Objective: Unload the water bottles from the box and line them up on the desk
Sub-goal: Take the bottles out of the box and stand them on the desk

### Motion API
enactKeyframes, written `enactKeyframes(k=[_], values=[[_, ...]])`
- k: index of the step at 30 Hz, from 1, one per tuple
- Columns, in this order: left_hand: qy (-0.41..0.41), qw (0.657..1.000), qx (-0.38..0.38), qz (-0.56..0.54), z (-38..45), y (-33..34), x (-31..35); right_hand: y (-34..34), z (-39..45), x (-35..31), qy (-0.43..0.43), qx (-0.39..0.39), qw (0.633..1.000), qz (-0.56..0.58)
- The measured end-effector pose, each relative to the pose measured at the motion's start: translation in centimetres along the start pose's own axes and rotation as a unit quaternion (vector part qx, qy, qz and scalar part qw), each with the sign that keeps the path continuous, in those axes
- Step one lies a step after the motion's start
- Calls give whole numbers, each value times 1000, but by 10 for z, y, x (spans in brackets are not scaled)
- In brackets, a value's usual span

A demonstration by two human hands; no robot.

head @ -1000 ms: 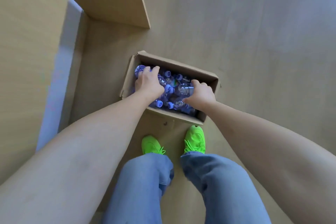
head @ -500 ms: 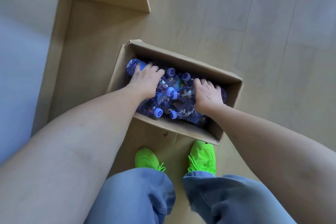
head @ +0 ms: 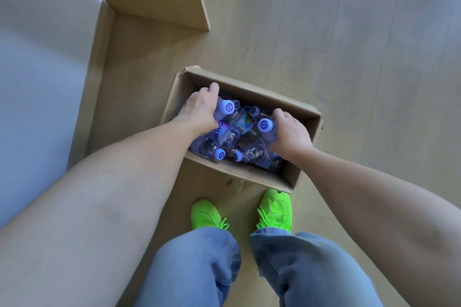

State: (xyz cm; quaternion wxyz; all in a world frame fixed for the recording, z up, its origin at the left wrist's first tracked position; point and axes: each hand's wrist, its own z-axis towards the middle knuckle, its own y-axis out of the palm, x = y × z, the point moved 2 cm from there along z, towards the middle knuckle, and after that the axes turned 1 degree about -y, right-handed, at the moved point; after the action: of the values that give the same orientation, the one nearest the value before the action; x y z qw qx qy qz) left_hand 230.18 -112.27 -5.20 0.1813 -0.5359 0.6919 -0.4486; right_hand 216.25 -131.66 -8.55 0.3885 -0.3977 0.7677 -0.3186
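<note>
Head view: your left hand (head: 199, 109) clenched round bottle (head: 225, 111) near box's far-left corner, cap now tipped up toward you. Your right hand (head: 289, 133) wrapped round second bottle (head: 265, 129), cap also raised. Half second ago both hands lay flat over pile; now each bottle lifted partly clear of rest. Cardboard box (head: 309, 119) on floor ahead of green shoes (head: 274, 208), several bottles left lying inside. Desk surface (head: 37, 70) at your left. Judgement: first pair secured, unloading barely begun; next, lift clear and carry to desk.
</note>
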Motion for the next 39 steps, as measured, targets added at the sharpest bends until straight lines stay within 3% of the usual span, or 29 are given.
enactKeyframes(k=[7,14,22,28,39], values=[[-11,998,6,-64,-44,-81,44,-86,-39,-32,84,53,982,161],[0,994,32,-102,-109,-217,90,-225,-96,-88,100,88,969,210],[16,978,110,-175,-189,-410,136,-425,-168,-159,75,198,955,208],[49,942,209,-256,-257,-538,165,-549,-221,-213,43,279,938,203],[27,915,336,-222,-378,-682,183,-696,-285,-300,-80,342,916,197]])
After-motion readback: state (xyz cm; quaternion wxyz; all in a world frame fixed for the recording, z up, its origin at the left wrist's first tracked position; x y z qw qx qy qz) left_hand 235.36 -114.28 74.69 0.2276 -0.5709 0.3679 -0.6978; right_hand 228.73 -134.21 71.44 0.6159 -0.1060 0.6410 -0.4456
